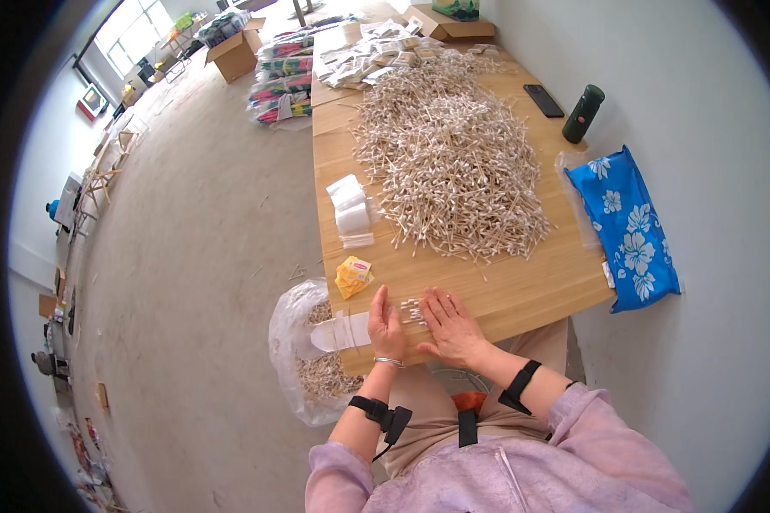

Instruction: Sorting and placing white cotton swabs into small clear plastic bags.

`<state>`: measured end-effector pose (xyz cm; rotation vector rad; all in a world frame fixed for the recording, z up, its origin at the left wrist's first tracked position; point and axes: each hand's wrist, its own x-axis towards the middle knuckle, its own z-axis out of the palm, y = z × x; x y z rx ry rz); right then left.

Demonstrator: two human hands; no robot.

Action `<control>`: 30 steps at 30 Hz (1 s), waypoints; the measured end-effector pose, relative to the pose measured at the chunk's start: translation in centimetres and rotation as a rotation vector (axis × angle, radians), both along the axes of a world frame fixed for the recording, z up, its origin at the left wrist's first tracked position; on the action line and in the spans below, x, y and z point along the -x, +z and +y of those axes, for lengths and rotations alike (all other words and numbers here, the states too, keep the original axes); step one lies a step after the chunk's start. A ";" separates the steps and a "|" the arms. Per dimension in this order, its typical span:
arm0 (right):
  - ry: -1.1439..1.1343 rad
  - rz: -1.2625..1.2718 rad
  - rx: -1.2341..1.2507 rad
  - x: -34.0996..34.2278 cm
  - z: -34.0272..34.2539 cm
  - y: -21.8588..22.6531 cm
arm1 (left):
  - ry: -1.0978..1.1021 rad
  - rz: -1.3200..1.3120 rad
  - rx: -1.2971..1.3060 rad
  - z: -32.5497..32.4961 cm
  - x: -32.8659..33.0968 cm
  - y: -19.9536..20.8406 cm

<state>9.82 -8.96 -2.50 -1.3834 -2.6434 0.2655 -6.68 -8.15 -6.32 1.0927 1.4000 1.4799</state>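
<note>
A small group of cotton swabs (412,311) lies on the wooden table near its front edge, between my two hands. My left hand (387,329) stands on its edge just left of them, fingers stretched out. To their right my right hand (455,329) lies flat with its fingers extended, the fingertips at the swabs' ends. A whitish plastic strip or sleeve (342,333) lies beside my left hand and reaches over the table's left edge. Several yellow cards or packets (353,276) are just beyond it. A large heap of loose swabs (462,171) covers the middle of the table.
Small clear bags (348,209) are stacked at the table's left edge. A phone (543,101), a dark green bottle (583,114) and a blue flowered pack (629,229) line the right side. Filled packets (376,56) lie far back. A plastic bag of swabs (316,385) stands below left.
</note>
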 end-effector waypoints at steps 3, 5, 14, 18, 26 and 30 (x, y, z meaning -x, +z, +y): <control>0.033 -0.004 0.022 -0.9 0.1 0.1 | 0.011 -0.024 0.009 0.3 -0.8 0.6; 0.031 -0.021 0.016 -0.9 0.8 0.1 | 0.005 -0.020 0.005 0.3 -0.9 0.8; -0.309 0.507 -0.039 -1.5 2.1 -0.5 | 0.010 0.017 -0.016 0.5 -1.8 1.1; -0.448 0.931 0.108 0.1 2.2 -0.9 | 0.011 0.038 -0.018 0.3 -2.5 0.9; -0.450 1.147 0.152 2.1 2.6 -0.9 | 0.002 -0.144 0.030 0.4 -2.9 1.0; -0.487 1.151 0.179 1.9 3.1 -0.9 | -0.041 -0.320 0.101 0.6 -2.6 1.2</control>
